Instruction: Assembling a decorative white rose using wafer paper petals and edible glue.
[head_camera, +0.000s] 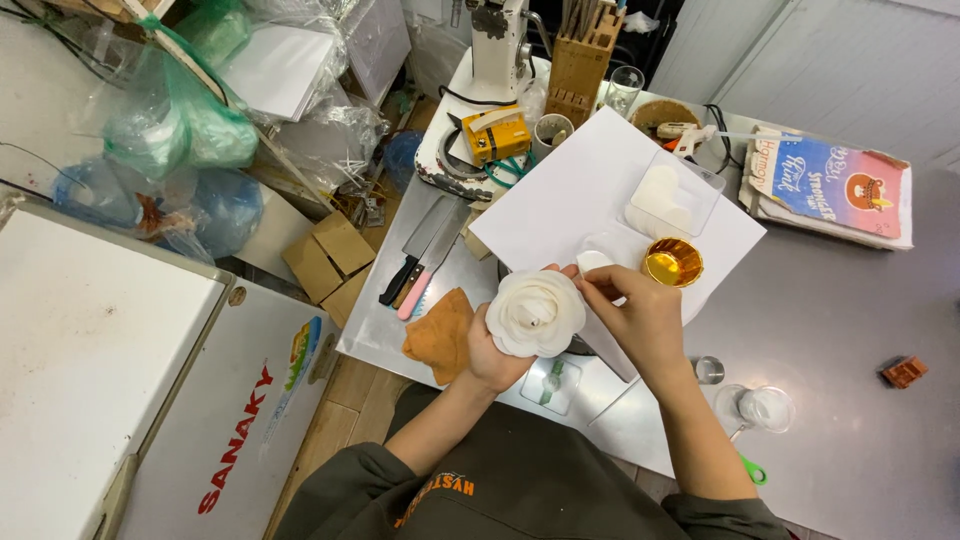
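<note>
Steel worktable (850, 440), white chest freezer (90, 350), wooden floor (350, 400), pale walls.

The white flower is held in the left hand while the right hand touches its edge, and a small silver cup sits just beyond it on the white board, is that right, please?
Not quite: the head view shows the cup is gold, not silver. The rest holds: the left hand holds the white flower, the right hand touches its edge, and the cup sits just beyond on the white board.

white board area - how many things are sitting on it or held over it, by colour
White: 3 - flower in the left hand, small round piece, heart-shaped stack in a clear tray
Gold: 1 - foil cup
Total: 4
The right hand pinches the flower's edge; all sit around the white board.
</note>
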